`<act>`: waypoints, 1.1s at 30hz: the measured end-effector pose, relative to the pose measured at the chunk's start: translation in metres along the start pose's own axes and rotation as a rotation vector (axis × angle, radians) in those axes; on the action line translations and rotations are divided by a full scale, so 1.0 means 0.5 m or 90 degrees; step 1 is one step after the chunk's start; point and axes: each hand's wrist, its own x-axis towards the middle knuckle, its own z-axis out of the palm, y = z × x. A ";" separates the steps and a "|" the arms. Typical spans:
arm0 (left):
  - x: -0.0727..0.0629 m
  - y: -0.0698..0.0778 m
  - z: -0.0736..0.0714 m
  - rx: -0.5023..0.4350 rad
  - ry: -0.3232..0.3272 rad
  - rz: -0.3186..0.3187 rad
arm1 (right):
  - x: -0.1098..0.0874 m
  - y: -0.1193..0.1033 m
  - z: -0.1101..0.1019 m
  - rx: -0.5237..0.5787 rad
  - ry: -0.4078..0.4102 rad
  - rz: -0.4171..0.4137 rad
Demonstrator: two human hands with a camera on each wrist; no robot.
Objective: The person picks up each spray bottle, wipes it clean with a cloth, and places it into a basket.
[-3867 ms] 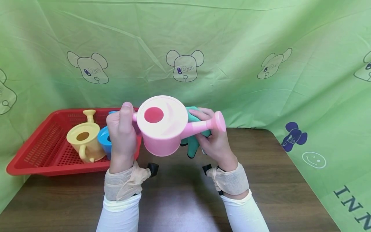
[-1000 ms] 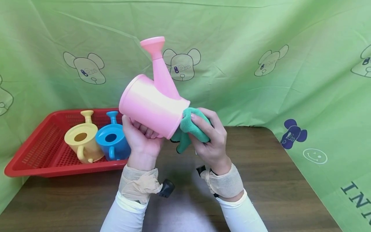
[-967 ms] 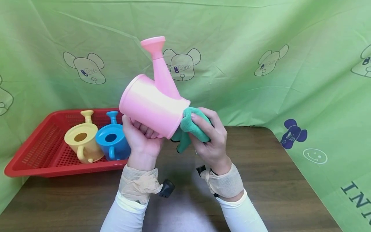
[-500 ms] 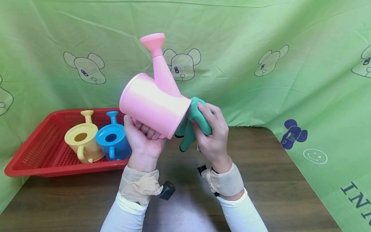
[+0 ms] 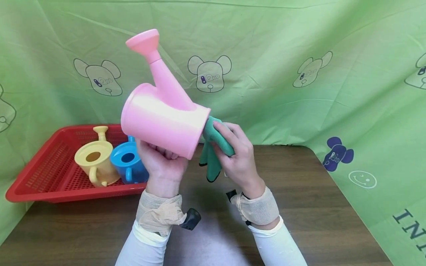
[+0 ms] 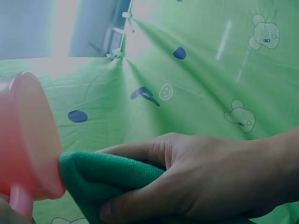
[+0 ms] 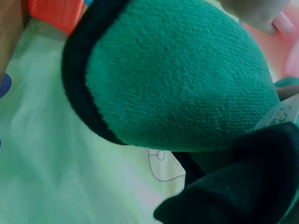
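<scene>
My left hand [image 5: 162,162] grips a pink toy watering can [image 5: 163,118] from below, up in the air over the table. The can is tipped on its side with its spout [image 5: 154,64] pointing up and to the left. My right hand [image 5: 237,153] holds a folded green cloth [image 5: 213,147] and presses it against the can's base. In the left wrist view the green cloth [image 6: 107,182] meets the pink can [image 6: 28,140] under the fingers of my right hand [image 6: 205,177]. The right wrist view is filled by the green cloth [image 7: 177,79].
A red mesh basket [image 5: 40,170] sits at the left on the brown table [image 5: 316,207] and holds a yellow watering can [image 5: 94,159] and a blue watering can [image 5: 128,162]. A green printed sheet [image 5: 299,74] hangs behind and drapes down the right side.
The pink can went from upright with its opening facing me to tipped spout-up. In the last second it shifted left and the cloth slid along its base.
</scene>
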 end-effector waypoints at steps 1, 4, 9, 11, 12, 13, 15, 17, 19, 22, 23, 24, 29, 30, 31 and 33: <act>0.001 0.000 0.000 -0.007 -0.005 0.006 | -0.001 -0.001 0.001 -0.002 -0.011 0.001; 0.002 0.000 0.000 -0.027 -0.020 0.024 | -0.003 -0.003 0.003 -0.011 -0.039 -0.002; 0.001 0.004 -0.001 -0.033 -0.022 0.050 | -0.005 -0.004 0.007 -0.013 -0.068 -0.010; 0.000 0.006 -0.001 -0.027 -0.012 0.058 | -0.006 -0.005 0.008 -0.011 -0.080 -0.013; 0.000 0.007 -0.001 -0.024 -0.010 0.063 | -0.007 -0.006 0.009 -0.010 -0.086 -0.014; 0.000 0.008 -0.001 -0.018 -0.008 0.068 | -0.007 -0.008 0.009 -0.008 -0.092 -0.016; 0.000 0.010 -0.002 -0.020 -0.012 0.073 | -0.006 -0.010 0.011 -0.007 -0.102 -0.025; 0.002 0.013 -0.002 -0.031 -0.019 0.078 | -0.007 -0.012 0.014 -0.008 -0.110 -0.037; 0.004 0.016 -0.003 -0.049 -0.028 0.079 | -0.007 -0.014 0.017 -0.009 -0.116 -0.050; 0.006 0.020 -0.004 -0.071 -0.038 0.085 | -0.009 -0.015 0.021 -0.011 -0.122 -0.069; 0.007 0.021 -0.005 -0.078 -0.039 0.086 | -0.010 -0.015 0.022 -0.011 -0.123 -0.074; 0.009 0.022 -0.005 -0.081 -0.041 0.089 | -0.011 -0.015 0.023 -0.011 -0.123 -0.080; 0.014 0.024 -0.005 -0.066 -0.017 0.104 | -0.013 -0.021 0.025 -0.005 -0.113 -0.103; 0.015 0.024 -0.004 -0.054 -0.006 0.109 | -0.013 -0.023 0.024 -0.004 -0.110 -0.107; 0.016 0.024 -0.005 -0.039 0.007 0.113 | -0.013 -0.025 0.023 -0.001 -0.107 -0.110; 0.018 0.025 -0.005 -0.036 0.030 0.108 | -0.012 -0.028 0.022 0.002 -0.100 -0.113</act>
